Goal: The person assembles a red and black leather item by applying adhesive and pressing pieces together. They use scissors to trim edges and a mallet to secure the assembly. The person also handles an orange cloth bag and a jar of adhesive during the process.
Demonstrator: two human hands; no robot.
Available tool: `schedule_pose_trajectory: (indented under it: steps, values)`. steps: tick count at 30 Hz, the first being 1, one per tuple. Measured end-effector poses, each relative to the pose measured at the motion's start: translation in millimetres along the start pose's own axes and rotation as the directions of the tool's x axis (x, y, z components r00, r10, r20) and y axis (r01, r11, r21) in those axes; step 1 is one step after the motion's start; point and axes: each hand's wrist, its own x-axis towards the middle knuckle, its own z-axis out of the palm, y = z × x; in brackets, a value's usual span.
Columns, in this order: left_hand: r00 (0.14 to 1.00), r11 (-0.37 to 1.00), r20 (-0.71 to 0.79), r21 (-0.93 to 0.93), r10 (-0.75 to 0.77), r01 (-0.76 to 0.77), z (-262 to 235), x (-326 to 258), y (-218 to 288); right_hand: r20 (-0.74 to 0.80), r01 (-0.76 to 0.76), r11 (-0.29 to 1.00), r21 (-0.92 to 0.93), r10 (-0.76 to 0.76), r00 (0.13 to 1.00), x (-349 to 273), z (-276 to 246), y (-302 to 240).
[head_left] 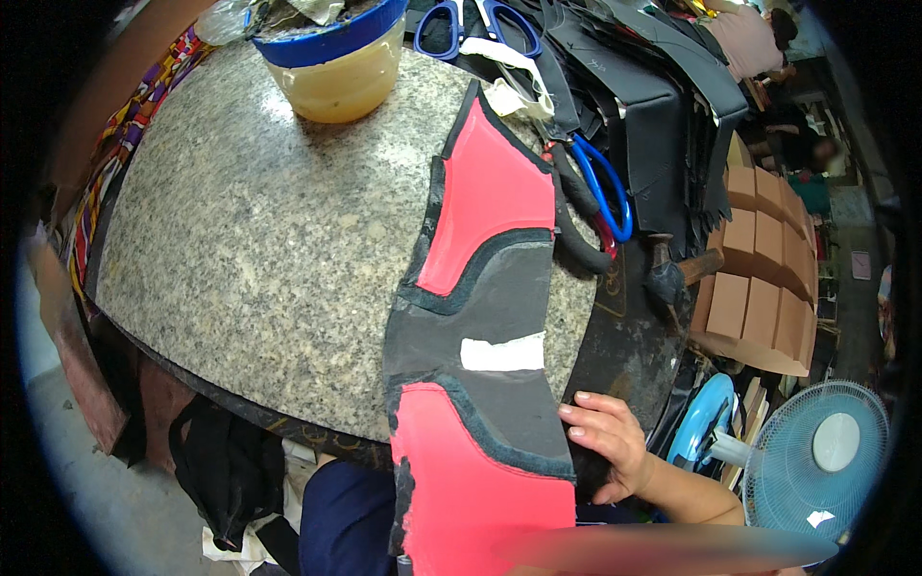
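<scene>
I see a round granite slab (pixel 250 240) filling most of the view, its grey speckled top bare on the near left. Across its right side lies the piece (pixel 485 317), a long curved panel of grey and black material with two bright red patches, one at the far end and one at the near end, and a small white strip in the grey middle; its near end hangs over the slab's edge toward me. My right hand (pixel 607 444) rests at the piece's near right edge, fingers curled and fingertips touching the dark border, the thumb tucked under so I cannot tell whether it pinches the piece. A blurred forearm-like streak crosses the bottom, and I cannot tell what my left hand is doing. Beyond the slab to the right sits a heap of black cut pieces (pixel 653 106), and further right a stack of brown blocks (pixel 764 278). At the lower right stands a pale blue fan (pixel 826 451). At the far edge of the slab stands a tub (pixel 341 67), translucent with a blue rim, holding a yellowish paste below and scraps on top. Two pairs of blue scissors lie near the heap: one far (pixel 480 24), one just beside the piece (pixel 605 187).
</scene>
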Motion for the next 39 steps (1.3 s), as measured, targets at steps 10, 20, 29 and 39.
schedule_pose_trajectory:
  steps: [10, 20, 29, 39]
  values:
    - [1.000, 1.000, 0.011, 0.001, -0.010, 0.010, 4.1, 1.4, -1.1, 0.004, -0.031, 0.999, 0.032, 0.031, 1.000, -1.5, -0.8, -0.1]
    - [1.000, 1.000, 0.021, 0.005, -0.016, 0.016, 6.0, 3.4, -2.4, 0.003, -0.048, 0.998, 0.027, 0.048, 0.999, -1.1, -0.4, -0.3]
    - [1.000, 1.000, 0.027, 0.012, -0.008, 0.007, 6.5, 5.3, 0.8, 0.008, -0.042, 0.998, 0.039, 0.042, 0.999, -0.3, -1.8, 0.1]
    - [1.000, 1.000, 0.030, 0.005, -0.009, 0.009, 7.9, 7.6, 4.2, 0.003, -0.030, 0.999, 0.038, 0.030, 1.000, 0.7, -2.2, -0.1]
